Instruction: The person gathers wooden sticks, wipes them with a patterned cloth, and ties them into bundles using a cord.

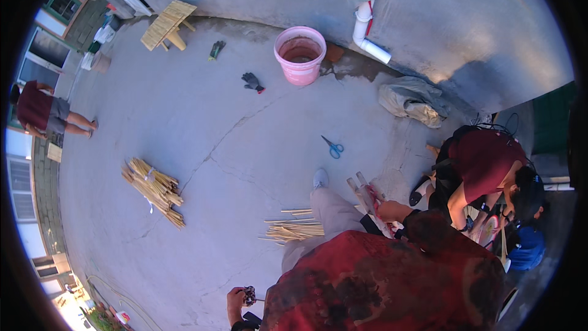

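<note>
At the bottom edge, my left hand [235, 299] grips a small dark-and-white patterned object [249, 296] with a thin rod running from it toward my body. My right hand [390, 211] is closed around a wooden frame [363, 197] with red cords or straps, held beside my leg; its lower part is hidden by my arm. Thin peeled sticks [294, 231] lie on the concrete beside and partly behind my legs. Blue-handled scissors [335, 149] rest on the floor beyond my shoe [320, 178].
Tied stick bundles [154, 191] lie to the left. A pink bucket [301, 57], gloves [251, 82], a slatted bench [170, 25] and a crumpled sack [413, 99] stand or lie near the wall. A person [487, 165] bends over close at right; another person [43, 108] stands far left.
</note>
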The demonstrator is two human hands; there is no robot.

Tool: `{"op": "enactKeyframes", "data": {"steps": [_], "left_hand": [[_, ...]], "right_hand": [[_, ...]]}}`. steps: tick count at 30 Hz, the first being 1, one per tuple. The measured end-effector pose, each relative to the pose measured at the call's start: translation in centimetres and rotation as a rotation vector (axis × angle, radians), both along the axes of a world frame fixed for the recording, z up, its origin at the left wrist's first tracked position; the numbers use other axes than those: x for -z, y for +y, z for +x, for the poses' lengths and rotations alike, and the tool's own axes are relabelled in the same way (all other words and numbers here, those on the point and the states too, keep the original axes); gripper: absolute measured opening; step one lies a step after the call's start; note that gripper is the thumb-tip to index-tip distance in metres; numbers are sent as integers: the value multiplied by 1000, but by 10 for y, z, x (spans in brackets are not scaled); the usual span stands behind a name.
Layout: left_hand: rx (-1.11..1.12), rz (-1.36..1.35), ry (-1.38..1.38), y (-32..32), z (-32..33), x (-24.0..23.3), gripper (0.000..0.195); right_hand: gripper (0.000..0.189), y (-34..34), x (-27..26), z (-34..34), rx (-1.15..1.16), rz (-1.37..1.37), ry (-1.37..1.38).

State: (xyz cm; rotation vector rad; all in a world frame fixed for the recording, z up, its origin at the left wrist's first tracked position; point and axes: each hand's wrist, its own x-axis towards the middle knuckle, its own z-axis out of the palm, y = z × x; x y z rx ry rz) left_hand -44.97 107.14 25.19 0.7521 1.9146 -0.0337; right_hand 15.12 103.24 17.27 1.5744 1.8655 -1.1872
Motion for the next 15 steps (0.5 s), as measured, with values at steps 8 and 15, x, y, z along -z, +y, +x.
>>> {"op": "enactKeyframes", "data": {"steps": [8, 15], "left_hand": [[508, 14, -162, 345, 119, -5, 17], [1363, -49, -135, 570, 344, 19, 13]], "right_hand": [[16, 19, -39, -9, 385, 4, -49], [12, 46, -50, -97, 872, 151, -207]]}}
